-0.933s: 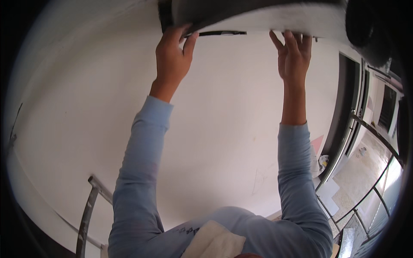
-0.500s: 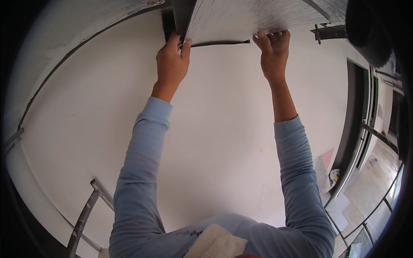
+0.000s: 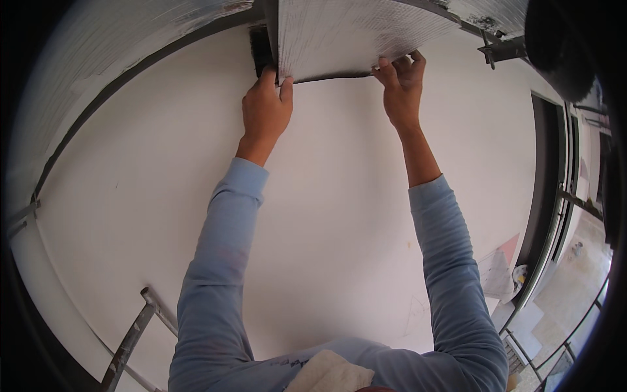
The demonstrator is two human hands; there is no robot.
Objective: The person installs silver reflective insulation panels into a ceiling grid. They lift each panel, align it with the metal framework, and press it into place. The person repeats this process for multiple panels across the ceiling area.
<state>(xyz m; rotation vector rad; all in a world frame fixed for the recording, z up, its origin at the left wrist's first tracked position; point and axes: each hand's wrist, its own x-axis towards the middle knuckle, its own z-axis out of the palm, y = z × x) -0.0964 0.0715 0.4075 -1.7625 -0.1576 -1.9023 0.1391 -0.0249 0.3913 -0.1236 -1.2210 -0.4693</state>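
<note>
A silvery foil-faced panel (image 3: 330, 39) with a creased surface hangs at the top of the view, in front of a white wall (image 3: 326, 215). My left hand (image 3: 266, 114) is closed on its lower left corner, thumb on the near face and fingers around behind. The lower right edge is pinched by my right hand (image 3: 403, 91), its thumb in front and other fingers partly hidden. Between the hands, a dark gap or strip (image 3: 333, 76) runs along the bottom edge. Beside my left fingers is a black opening (image 3: 260, 49) with a dark upright bar (image 3: 271, 32).
A second foil-faced surface (image 3: 150, 52) curves across the upper left. A paint-stained metal tube frame (image 3: 130, 340) stands at lower left. At upper right a metal bracket (image 3: 503, 51) juts out. A dark doorway (image 3: 545, 170) and a pale floor (image 3: 575, 268) lie at far right.
The panel now sits lower in view, and both hands have come down with it. My right hand has shifted slightly left, and more of the black opening shows.
</note>
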